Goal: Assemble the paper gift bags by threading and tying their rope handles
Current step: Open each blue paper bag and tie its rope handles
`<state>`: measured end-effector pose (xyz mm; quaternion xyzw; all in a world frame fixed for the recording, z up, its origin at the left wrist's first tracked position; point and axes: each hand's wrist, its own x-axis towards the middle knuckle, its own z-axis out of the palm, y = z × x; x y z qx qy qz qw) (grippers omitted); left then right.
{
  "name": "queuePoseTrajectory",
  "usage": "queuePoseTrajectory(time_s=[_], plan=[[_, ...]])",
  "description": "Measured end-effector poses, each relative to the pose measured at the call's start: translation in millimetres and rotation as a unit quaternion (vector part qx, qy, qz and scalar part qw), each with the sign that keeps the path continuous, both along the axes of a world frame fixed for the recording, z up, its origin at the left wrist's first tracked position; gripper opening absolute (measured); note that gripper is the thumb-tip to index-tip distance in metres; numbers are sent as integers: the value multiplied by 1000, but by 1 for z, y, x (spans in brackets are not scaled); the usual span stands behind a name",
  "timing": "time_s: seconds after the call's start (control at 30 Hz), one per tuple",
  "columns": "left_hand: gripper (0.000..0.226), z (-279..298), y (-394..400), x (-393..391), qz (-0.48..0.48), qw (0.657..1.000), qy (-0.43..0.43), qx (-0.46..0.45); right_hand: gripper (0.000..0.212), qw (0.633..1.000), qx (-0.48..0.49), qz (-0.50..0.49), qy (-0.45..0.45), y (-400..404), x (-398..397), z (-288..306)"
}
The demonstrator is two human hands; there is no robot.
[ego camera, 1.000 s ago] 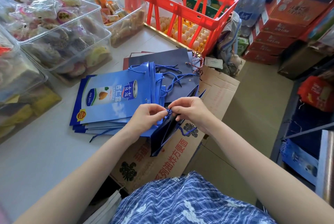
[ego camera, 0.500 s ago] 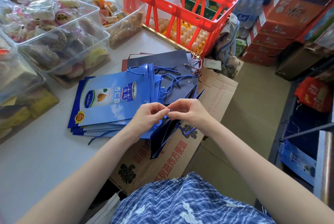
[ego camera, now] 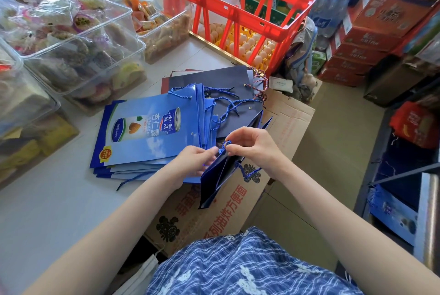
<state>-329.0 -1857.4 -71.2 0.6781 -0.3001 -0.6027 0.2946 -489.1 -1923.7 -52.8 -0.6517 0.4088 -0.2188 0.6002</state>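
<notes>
The paper gift bag (ego camera: 223,173) being worked on hangs just right of centre in the frame, half folded, above a printed carton (ego camera: 209,213). To its left, a stack of finished bags (ego camera: 147,130) lies on the table (ego camera: 47,211), close enough that a stray elbow could fan it out. The left hand (ego camera: 192,163) pinches the bag's top edge; if that grip eases, the bag may drop. Just right of it, the right hand (ego camera: 250,144) pinches a small loop of the blue rope handle (ego camera: 225,145). The knot looks unfinished, so a slipped end could pull back through the hole.
</notes>
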Motion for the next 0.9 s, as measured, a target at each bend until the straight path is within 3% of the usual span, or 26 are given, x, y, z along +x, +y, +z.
queuePoseTrajectory(time_s=[0.1, 0.17, 0.27, 0.37, 0.5, 0.63, 0.8, 0.9], plan=[[22, 3, -4, -5, 33, 996, 84, -20, 16, 1000, -13, 8, -8, -1, 2, 2], [8, 8, -8, -8, 69, 992, 93, -46, 15, 1000, -22, 11, -8, 0, 2, 2], [21, 12, -10, -7, 94, 993, 56, -48, 16, 1000, -25, -7, -17, 0, -2, 3], [27, 16, -8, -2, 141, 984, 103, -30, 12, 998, -53, -41, -12, -2, -10, 4], [25, 19, -2, 0, 186, 970, 157, 10, 10, 976, -188, -36, 108, -7, -20, -5], [24, 13, 2, -2, 226, 961, 157, 34, 17, 945, -271, 32, 181, -3, -23, -19], [24, 7, 7, -2, 224, 964, 135, 45, 27, 932, -304, 104, 168, 0, -23, -22], [23, 7, 9, 1, 222, 967, 116, 49, 25, 936, -324, 81, 110, 1, -24, -22]])
